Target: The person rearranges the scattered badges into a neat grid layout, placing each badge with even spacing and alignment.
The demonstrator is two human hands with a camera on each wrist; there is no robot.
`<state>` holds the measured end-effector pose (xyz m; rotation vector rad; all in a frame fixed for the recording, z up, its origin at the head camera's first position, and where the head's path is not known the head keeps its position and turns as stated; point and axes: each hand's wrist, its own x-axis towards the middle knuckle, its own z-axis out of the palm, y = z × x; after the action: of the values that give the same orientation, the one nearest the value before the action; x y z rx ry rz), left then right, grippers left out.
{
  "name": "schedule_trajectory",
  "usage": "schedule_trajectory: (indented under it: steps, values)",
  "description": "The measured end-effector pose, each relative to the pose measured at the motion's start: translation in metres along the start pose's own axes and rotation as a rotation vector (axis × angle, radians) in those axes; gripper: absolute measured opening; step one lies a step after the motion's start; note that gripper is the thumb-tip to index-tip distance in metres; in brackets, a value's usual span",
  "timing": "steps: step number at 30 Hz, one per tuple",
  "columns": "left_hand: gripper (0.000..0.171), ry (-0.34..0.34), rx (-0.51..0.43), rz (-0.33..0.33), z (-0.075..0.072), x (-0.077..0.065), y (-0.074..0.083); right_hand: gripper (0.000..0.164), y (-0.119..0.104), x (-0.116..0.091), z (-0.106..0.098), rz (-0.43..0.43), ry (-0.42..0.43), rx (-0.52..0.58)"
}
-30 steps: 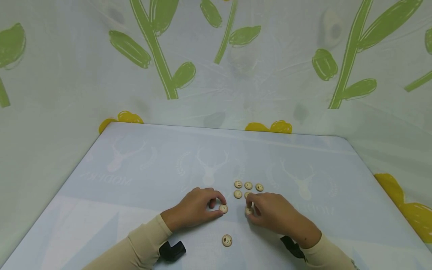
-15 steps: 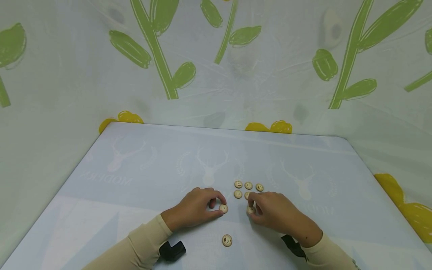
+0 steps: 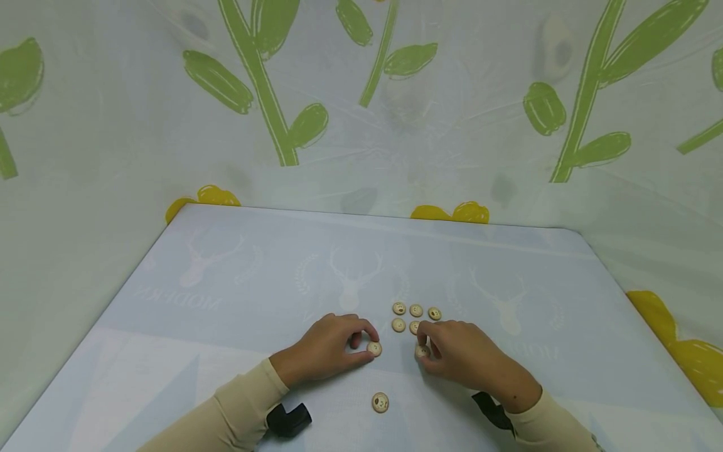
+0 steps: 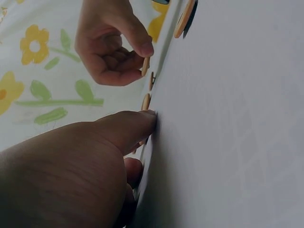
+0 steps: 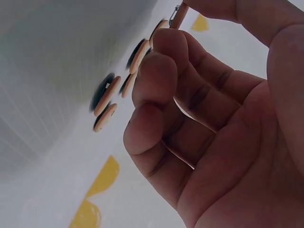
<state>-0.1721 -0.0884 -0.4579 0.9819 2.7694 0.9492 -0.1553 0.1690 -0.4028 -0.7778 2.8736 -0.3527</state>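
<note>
My left hand point(image 3: 330, 348) rests on the table, pinching a small round wooden badge point(image 3: 374, 349) between thumb and forefinger. To its right, my right hand point(image 3: 465, 355) pinches another wooden badge point(image 3: 422, 351) by its edges. A metal pin shows on the back of that badge point(image 5: 176, 16) in the right wrist view. Just beyond the right fingertips, several similar badges lie in two rows: three in the far row, including a middle one point(image 3: 416, 310), and a nearer row with one at its left point(image 3: 398, 325) and one partly hidden by the fingers point(image 3: 415, 328).
A single badge point(image 3: 380, 402) with a dark printed pattern lies nearer the front, between the forearms. The table point(image 3: 271, 263) has a pale cover with deer prints. Behind it hangs a white curtain point(image 3: 452, 138) with green leaves and yellow flowers. Black wrist mounts point(image 3: 289, 420) sit under both forearms.
My right hand has shifted slightly to the right with its badge. The left hand, its badge and the loose badges have stayed in place.
</note>
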Motion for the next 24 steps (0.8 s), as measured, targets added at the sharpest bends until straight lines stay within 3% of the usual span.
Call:
schedule_trajectory:
  steps: [11, 24]
  values:
    - [0.015, -0.001, 0.005, 0.003, 0.0008, 0.0003, -0.0006, 0.015, 0.0013, -0.0001, 0.0040, -0.022, 0.002, -0.003]
    - [0.016, 0.003, 0.012, -0.001, 0.0013, 0.0005, -0.0011, 0.017, 0.0020, 0.0016, 0.0047, 0.014, -0.038, -0.007]
